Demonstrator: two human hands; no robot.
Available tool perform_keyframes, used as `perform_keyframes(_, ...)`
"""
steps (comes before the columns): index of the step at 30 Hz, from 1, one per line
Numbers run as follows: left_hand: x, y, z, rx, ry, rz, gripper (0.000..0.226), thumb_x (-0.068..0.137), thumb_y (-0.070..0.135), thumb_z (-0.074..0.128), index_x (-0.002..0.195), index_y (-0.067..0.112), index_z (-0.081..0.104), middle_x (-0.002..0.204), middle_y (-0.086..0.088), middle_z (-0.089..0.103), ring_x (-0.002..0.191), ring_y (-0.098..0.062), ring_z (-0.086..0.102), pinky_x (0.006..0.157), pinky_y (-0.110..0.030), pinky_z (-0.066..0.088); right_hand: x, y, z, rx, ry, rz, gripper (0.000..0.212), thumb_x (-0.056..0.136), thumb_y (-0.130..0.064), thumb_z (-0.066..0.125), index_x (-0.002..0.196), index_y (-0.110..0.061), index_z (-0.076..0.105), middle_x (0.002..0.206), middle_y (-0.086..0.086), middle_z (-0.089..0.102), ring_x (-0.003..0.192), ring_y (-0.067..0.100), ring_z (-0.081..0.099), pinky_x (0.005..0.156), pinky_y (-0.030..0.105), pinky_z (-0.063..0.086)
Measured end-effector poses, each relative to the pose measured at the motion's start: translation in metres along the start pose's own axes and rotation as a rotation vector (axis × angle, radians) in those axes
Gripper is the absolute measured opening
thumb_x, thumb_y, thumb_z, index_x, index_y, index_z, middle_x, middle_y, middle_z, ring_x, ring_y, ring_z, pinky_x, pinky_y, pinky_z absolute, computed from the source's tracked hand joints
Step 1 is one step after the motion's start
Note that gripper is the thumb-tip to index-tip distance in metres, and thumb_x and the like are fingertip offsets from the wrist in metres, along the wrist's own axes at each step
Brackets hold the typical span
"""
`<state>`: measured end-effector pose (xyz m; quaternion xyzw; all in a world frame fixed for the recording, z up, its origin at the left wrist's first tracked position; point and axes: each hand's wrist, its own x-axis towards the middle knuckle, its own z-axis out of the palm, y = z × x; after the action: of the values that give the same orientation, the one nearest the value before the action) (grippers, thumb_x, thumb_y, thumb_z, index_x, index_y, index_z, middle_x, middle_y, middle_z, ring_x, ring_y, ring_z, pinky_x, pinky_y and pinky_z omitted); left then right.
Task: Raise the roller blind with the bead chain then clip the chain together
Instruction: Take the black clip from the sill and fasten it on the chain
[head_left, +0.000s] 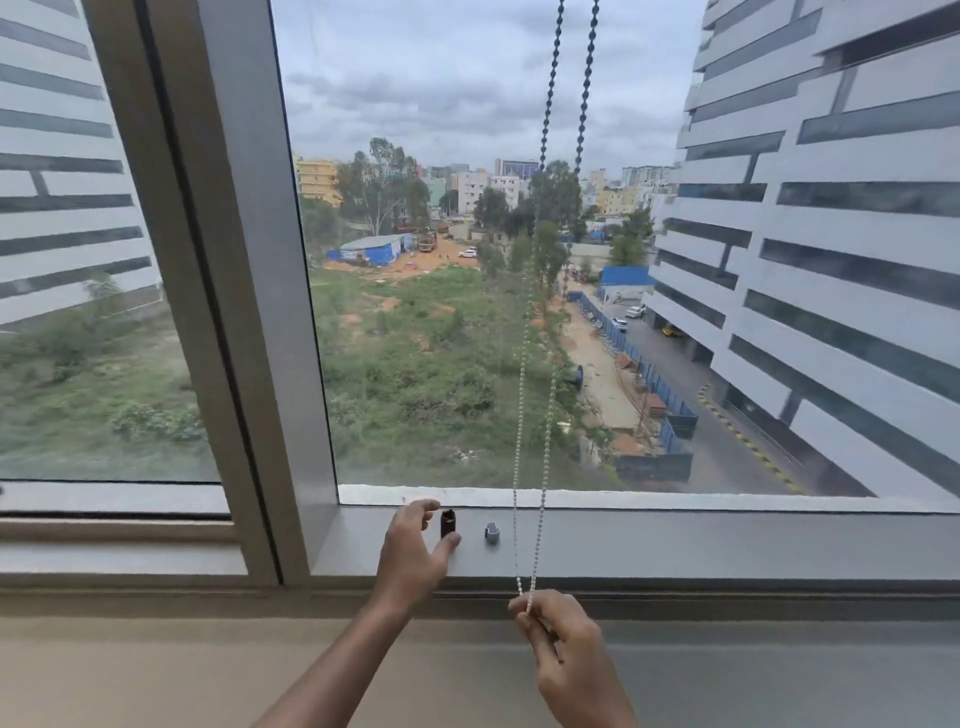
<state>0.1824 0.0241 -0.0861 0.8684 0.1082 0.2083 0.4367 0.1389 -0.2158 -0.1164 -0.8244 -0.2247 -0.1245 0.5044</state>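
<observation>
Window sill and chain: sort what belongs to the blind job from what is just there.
Belongs to the job:
- bead chain, its bottom loop pinched in the right hand
- dark clip on the sill, left hand closing around it

Possibly spare:
- grey clip on the sill, untouched

Just there:
- window frame
- sill

Dark clip (448, 523) and grey clip (492, 535) crowd sill (727, 540).

Grey window sill (675, 540) — a dark clip (448, 523) and grey clip (492, 535) lie on it.
</observation>
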Motion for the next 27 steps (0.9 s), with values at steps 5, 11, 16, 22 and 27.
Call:
perform_keyframes(5, 0.021, -0.021, 0.011, -0.019, -0.052, 0.008, 0.051, 0.088, 0.014, 0.091, 0.132, 0.006, 0.067, 0.122, -0.008, 0.067, 0.109, -0.024, 0.066, 0.099, -0.036, 0.055, 0.010, 0.009, 0.013, -0.038, 0.015, 0.016, 0.032, 0.096, -0.002, 0.072, 0.100, -0.032, 0.080, 0.100, -0.006, 0.077, 0.101, 0.007, 0.072, 0.089, 0.017, 0.054)
perform_keyframes(11, 0.034, -0.040, 0.018, -0.057, -0.073, 0.047, 0.032, 0.087, 0.010, 0.091, 0.114, 0.012, 0.073, 0.101, 0.000, 0.074, 0.090, -0.015, 0.069, 0.074, -0.009, 0.046, 0.018, 0.015, 0.029, -0.029, 0.082, 0.051, 0.036, 0.095, -0.003, 0.069, 0.100, -0.037, 0.077, 0.103, -0.014, 0.076, 0.098, 0.012, 0.077, 0.088, 0.026, 0.060)
perform_keyframes(16, 0.040, -0.049, 0.023, -0.137, -0.103, 0.062, 0.019, 0.088, 0.004, 0.089, 0.103, 0.009, 0.078, 0.093, -0.003, 0.077, 0.085, -0.015, 0.072, 0.067, -0.003, 0.052, 0.024, 0.016, 0.038, -0.047, 0.131, 0.055, 0.035, 0.094, -0.005, 0.067, 0.104, -0.037, 0.076, 0.107, -0.016, 0.076, 0.098, 0.010, 0.077, 0.089, 0.026, 0.060)
perform_keyframes(22, 0.034, -0.053, 0.032, -0.240, -0.108, 0.096, 0.024, 0.092, -0.008, 0.081, 0.108, 0.010, 0.077, 0.098, -0.005, 0.078, 0.092, -0.016, 0.074, 0.068, -0.004, 0.052, 0.026, 0.019, 0.044, -0.073, 0.187, 0.049, 0.037, 0.094, -0.006, 0.068, 0.105, -0.040, 0.076, 0.108, -0.016, 0.078, 0.102, 0.009, 0.078, 0.091, 0.026, 0.060)
perform_keyframes(27, 0.013, -0.050, 0.039, -0.367, -0.178, 0.150, 0.028, 0.098, -0.006, 0.075, 0.113, 0.018, 0.073, 0.106, 0.003, 0.082, 0.102, -0.002, 0.076, 0.086, -0.023, 0.061, 0.022, 0.015, 0.047, -0.053, 0.230, 0.018, 0.040, 0.092, 0.001, 0.071, 0.107, -0.036, 0.078, 0.109, -0.014, 0.078, 0.103, 0.011, 0.077, 0.092, 0.021, 0.059)
